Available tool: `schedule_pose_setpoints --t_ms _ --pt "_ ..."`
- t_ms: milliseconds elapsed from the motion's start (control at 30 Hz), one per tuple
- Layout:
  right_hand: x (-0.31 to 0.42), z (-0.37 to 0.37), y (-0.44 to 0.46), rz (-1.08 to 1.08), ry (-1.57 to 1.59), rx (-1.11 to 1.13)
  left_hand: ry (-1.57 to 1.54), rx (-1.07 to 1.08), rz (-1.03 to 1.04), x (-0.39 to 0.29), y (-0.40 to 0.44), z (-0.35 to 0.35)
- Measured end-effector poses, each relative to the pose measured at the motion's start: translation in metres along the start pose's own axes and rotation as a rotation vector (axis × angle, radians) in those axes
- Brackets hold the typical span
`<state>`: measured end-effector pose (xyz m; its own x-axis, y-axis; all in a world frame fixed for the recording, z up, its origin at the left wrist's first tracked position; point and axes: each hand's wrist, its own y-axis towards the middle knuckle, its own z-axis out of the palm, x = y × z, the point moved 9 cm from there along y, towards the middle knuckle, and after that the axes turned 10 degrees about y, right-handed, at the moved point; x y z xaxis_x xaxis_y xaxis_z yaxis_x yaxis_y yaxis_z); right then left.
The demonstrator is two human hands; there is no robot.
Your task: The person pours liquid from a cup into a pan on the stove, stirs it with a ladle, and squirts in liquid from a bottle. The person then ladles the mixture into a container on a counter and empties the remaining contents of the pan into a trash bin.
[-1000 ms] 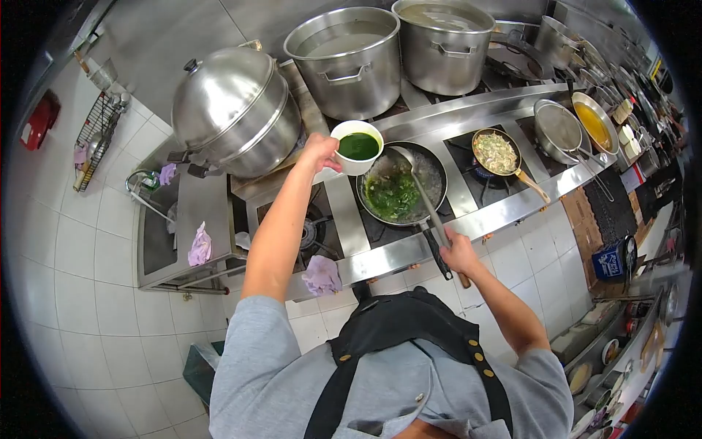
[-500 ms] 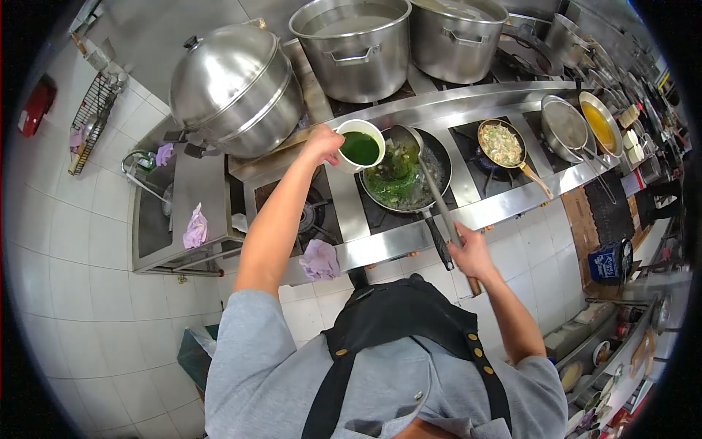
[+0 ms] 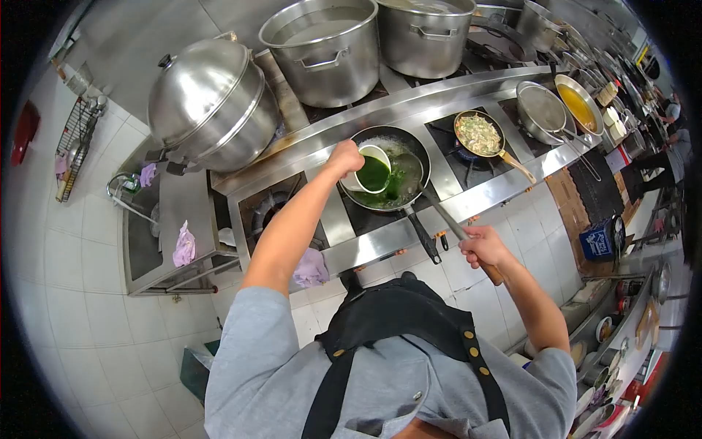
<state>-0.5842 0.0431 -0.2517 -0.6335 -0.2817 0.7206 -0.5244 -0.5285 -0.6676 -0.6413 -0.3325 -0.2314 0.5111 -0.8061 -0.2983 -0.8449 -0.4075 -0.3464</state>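
My left hand (image 3: 344, 159) is closed on the rim of a white bowl (image 3: 354, 181) of dark green liquid. The bowl is tilted over the left part of a black frying pan (image 3: 393, 132), which stands on a burner. Pale bubbling liquid with green streaks (image 3: 395, 186) shows in the pan. My right hand (image 3: 484, 246) is wrapped around the long handle of a ladle (image 3: 444, 214), near its wooden end. The ladle's head lies in the pan, partly under the liquid. The pan's black handle (image 3: 423, 235) points toward me, untouched.
A smaller pan (image 3: 479, 134) of chopped food sits on the burner to the right. Beyond it are a strainer (image 3: 541, 106) and a pan of yellow liquid (image 3: 578, 104). Large steel pots (image 3: 322, 69) and a domed steamer (image 3: 205, 95) stand behind. A purple cloth (image 3: 311, 268) hangs at the front edge.
My left hand has brought the bowl right, over the pan, and tipped it further. The ladle's head has dropped lower into the pan's liquid. The whole view has shifted slightly.
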Motion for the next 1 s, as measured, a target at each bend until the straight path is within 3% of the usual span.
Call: schedule_pose_setpoints --t_ms 167,300,367,400,467,500,567,767,833,867,900,967,1000 --pt "-0.022 0.018 -0.016 0.055 0.385 0.017 -0.051 0.006 -0.052 0.005 0.012 0.009" --pt "-0.025 0.023 -0.028 -0.073 0.116 0.011 -0.21 -0.005 -0.091 0.025 0.02 -0.001" --pt "-0.014 0.019 -0.035 -0.152 -0.279 -0.114 -0.255 -0.005 -0.127 0.037 0.018 -0.01" --pt "-0.015 0.018 -0.033 -0.151 -0.285 -0.109 -0.333 -0.019 -0.126 0.041 0.016 -0.015" --pt "0.017 0.015 -0.037 -0.567 -0.786 -0.252 -0.469 -0.036 -0.147 0.049 0.013 -0.025" --pt "0.013 0.006 -0.025 -0.571 -0.793 -0.247 -0.475 -0.041 -0.151 0.055 0.015 -0.027" --pt "0.022 0.003 -0.007 -0.797 -0.964 -0.244 -0.69 -0.069 -0.109 0.065 0.017 -0.031" --pt "0.031 -0.015 0.036 -0.791 -1.079 -0.213 -0.882 -0.09 -0.075 0.076 -0.009 -0.057" --pt "0.001 -0.023 0.03 -0.12 -0.385 -0.038 -0.893 -0.091 -0.081 0.078 -0.024 -0.066" --pt "-0.004 -0.012 0.022 -0.042 -0.138 0.053 -0.933 -0.095 -0.087 0.079 -0.031 -0.069" --pt "-0.006 -0.01 0.016 -0.034 -0.144 0.053 -0.975 -0.1 -0.092 0.083 -0.032 -0.067" --pt "-0.02 -0.002 0.008 0.088 0.36 0.028 -1.004 -0.116 -0.101 0.092 -0.032 -0.063" --pt "-0.024 0.009 0.005 0.086 0.379 0.089 -1.016 -0.136 -0.086 0.097 -0.033 -0.063"
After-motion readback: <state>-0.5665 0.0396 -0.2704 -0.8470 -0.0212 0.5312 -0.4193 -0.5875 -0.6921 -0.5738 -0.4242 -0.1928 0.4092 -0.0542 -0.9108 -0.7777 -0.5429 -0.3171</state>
